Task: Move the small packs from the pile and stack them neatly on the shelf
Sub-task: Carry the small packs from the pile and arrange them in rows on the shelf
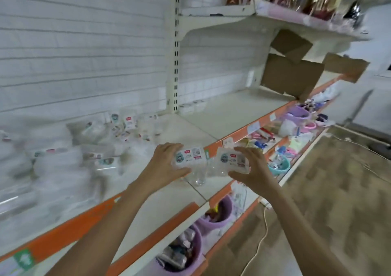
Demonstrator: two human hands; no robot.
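Head view of a shop shelf (222, 110) during restocking. The left hand (167, 163) and the right hand (251, 169) carry two small clear packs side by side above the front edge of the shelf. The left pack (190, 157) sits in the curled fingers and thumb of the left hand; the right pack (232, 159) is gripped likewise by the right hand. The two packs touch or nearly touch at the middle, and their printed labels face up toward the camera. Together they form one row whose long axis runs left to right, roughly parallel to the orange shelf edge (239, 131).

The pile (88, 148) of remaining packs lies on the same shelf to the left of the hands, blurred by camera motion; the left hand is the nearer to it. A few packs (192, 105) appear to stand against the back wall beside the upright post, up and slightly right of the hands, with bare shelf surface between. The placement probably turns on this relation: the held packs lie near the front edge, the started row at the rear, so the coming move is judged to be a forward reach away from the body. An open cardboard box (292, 76) stands farther right on the shelf. Purple baskets (186, 252) of goods fill the tier below.
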